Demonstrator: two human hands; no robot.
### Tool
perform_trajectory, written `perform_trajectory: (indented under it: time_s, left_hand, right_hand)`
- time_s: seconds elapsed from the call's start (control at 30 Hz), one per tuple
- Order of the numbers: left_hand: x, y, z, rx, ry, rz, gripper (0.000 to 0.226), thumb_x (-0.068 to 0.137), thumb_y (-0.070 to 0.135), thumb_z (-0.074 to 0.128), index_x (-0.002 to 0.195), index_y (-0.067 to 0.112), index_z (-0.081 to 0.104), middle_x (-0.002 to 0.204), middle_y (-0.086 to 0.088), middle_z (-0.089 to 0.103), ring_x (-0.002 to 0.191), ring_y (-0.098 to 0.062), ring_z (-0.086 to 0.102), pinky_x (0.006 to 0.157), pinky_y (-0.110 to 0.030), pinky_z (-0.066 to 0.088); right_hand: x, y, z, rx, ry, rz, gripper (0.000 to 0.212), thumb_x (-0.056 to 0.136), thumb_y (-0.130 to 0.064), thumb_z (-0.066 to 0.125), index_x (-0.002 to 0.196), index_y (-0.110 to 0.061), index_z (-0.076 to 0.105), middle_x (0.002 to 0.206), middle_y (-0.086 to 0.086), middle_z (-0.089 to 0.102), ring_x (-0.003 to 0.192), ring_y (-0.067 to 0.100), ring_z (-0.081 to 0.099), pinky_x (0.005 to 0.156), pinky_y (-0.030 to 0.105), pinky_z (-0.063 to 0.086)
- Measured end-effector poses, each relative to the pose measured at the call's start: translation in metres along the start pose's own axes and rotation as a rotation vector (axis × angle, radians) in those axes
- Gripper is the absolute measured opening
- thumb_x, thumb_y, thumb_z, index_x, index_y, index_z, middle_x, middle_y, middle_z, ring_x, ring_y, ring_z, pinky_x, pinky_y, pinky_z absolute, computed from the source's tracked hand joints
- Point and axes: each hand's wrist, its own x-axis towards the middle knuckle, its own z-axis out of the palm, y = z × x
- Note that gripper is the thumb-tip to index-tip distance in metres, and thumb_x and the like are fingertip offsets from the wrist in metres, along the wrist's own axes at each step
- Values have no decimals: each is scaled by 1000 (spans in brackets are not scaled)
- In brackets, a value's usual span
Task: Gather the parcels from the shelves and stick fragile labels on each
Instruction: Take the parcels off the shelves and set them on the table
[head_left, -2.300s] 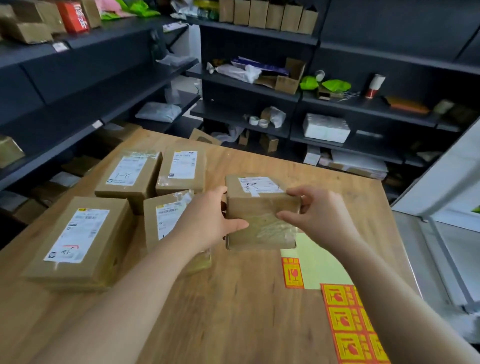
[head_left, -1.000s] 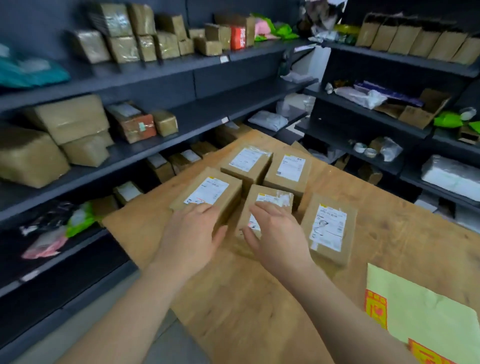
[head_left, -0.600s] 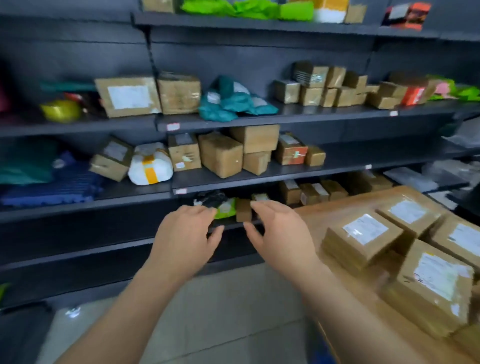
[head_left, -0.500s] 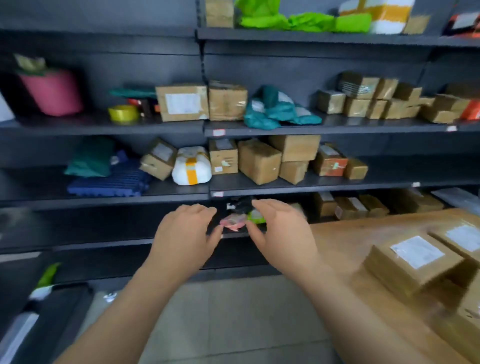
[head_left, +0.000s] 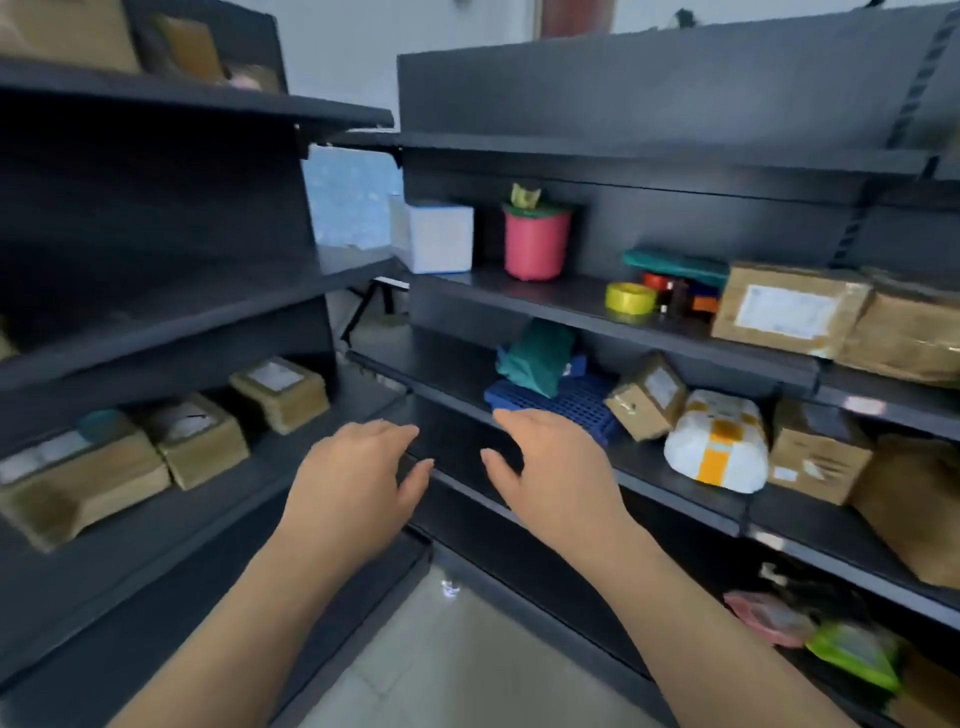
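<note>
Brown parcels (head_left: 200, 439) sit on a dark shelf (head_left: 156, 525) to the left of the left hand (head_left: 353, 483). A small box (head_left: 647, 397) and a white bundle (head_left: 719, 449) with orange tape lie to the right of the right hand (head_left: 556, 478). Both hands hover between them, fingers loosely spread, holding nothing. A pink tub (head_left: 535, 241) stands higher up, beyond the right hand.

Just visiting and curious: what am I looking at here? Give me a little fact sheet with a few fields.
Place: dark shelf units left and right, pale floor between
Left hand: open, empty, held out before the shelves
Right hand: open, empty
Left unit, lower shelf: three brown parcels in a row
Right unit: pink tub, yellow tape roll, white parcel with orange tape, labelled brown box
</note>
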Motion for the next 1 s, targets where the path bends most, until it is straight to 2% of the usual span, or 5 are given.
perform_trajectory:
  time_s: [0.27,0.4,0.53,0.77,1.0]
  left_hand:
    - [23,-103,-22,201,118,-330,34,87,42,55,109,19,67,100,1,69,91,-22,63,71,-35,53]
    - [13,-151,-36,278,146,-492,40,88,46,52,121,25,62,114,4,66,102,-19,61,79,-33,49]
    - [2,-202,-56,348,158,-627,44,89,48,50,126,26,58,120,5,64,109,-18,57,85,-33,47]
    - [2,-304,-101,349,231,-792,44,87,47,55,124,23,54,117,0,62,106,-21,57,76,-34,48]
    - [23,-421,-139,318,195,-832,80,77,60,59,140,27,24,129,-4,53,110,-26,55,77,-37,48]
  right_hand:
    - [120,-67,82,210,-88,-319,39,90,-37,57,121,-16,62,113,1,67,107,21,59,86,34,49]
    - [159,-118,116,281,-126,-469,36,90,-37,56,119,-17,63,113,2,67,106,21,60,85,35,50]
    - [190,-174,149,350,-166,-589,46,93,-43,50,135,-23,52,133,-5,58,123,15,51,97,29,43]
    - [252,-269,195,426,-189,-661,49,93,-45,51,139,-27,47,135,-5,56,123,14,51,96,29,44]
    - [322,-356,229,455,-231,-615,53,92,-48,51,140,-26,44,135,-1,55,120,19,52,90,32,46]
